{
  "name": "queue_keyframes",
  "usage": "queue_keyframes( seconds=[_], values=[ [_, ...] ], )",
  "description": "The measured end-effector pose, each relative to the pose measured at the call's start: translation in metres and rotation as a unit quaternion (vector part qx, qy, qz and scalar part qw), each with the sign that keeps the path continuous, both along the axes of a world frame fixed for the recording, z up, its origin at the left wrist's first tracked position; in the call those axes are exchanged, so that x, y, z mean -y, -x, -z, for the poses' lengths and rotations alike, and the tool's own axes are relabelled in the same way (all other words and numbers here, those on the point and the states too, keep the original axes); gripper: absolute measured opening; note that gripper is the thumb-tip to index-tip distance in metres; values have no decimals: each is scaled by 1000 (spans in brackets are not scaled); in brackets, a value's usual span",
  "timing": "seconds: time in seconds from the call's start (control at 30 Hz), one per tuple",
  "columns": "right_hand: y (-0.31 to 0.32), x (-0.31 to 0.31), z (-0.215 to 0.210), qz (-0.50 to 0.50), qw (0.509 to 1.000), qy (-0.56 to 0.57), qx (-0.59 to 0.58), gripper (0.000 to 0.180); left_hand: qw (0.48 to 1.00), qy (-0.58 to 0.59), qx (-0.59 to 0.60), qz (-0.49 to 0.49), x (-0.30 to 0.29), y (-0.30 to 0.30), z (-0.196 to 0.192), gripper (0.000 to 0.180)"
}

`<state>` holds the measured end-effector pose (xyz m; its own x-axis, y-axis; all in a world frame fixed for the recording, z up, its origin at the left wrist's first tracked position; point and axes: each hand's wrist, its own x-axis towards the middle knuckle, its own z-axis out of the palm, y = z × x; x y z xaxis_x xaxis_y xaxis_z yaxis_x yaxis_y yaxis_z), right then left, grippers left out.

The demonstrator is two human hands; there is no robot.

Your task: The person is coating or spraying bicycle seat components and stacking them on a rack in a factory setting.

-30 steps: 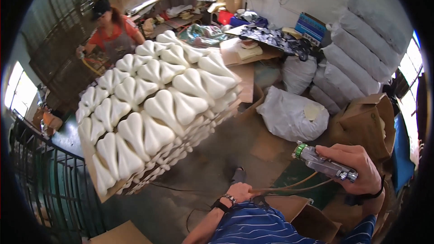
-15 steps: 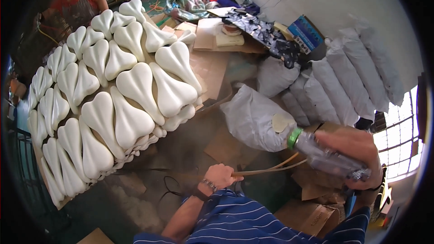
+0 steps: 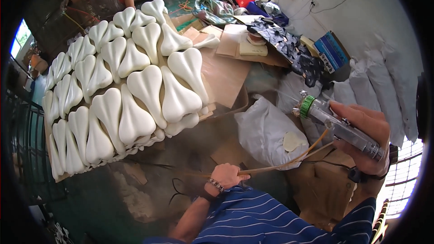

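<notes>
Tan board (image 3: 62, 178): white two-lobed forms (image 3: 145, 91) in close-packed rows across top; more forms showing below board's near edge. Green floor (image 3: 86, 205): brown cardboard (image 3: 231, 151) right of board, bulging white sack (image 3: 260, 126) beyond cardboard.

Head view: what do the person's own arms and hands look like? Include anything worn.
Left hand: ungloved, with a light-and-dark linked bracelet at the wrist and a wide dark band just above. Right hand: also ungloved, with a dark wristband that has a bulky dark piece. Right sleeve: blue, thin white stripes. Left forearm: bare; its sleeve can't be made out.
</notes>
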<state>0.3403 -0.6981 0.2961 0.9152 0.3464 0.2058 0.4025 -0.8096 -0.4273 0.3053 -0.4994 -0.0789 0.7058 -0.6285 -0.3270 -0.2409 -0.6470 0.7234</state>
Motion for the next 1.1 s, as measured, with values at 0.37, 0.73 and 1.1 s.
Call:
queue_keyframes(
  seconds=[0.37, 0.73, 1.1],
  values=[
    [15, 36, -1, -71, 997, 14, 9, 66, 999, -4, -24, -38, 26, 10, 11, 64],
    [-19, -2, 7, -163, 986, 21, 14, 63, 998, 24, 7, -55, 15, 21, 5, 62],
    [-11, -43, 15, -169, 984, 49, 13, 77, 998, 56, 10, -32, -21, 15, 7, 61]
  ],
)
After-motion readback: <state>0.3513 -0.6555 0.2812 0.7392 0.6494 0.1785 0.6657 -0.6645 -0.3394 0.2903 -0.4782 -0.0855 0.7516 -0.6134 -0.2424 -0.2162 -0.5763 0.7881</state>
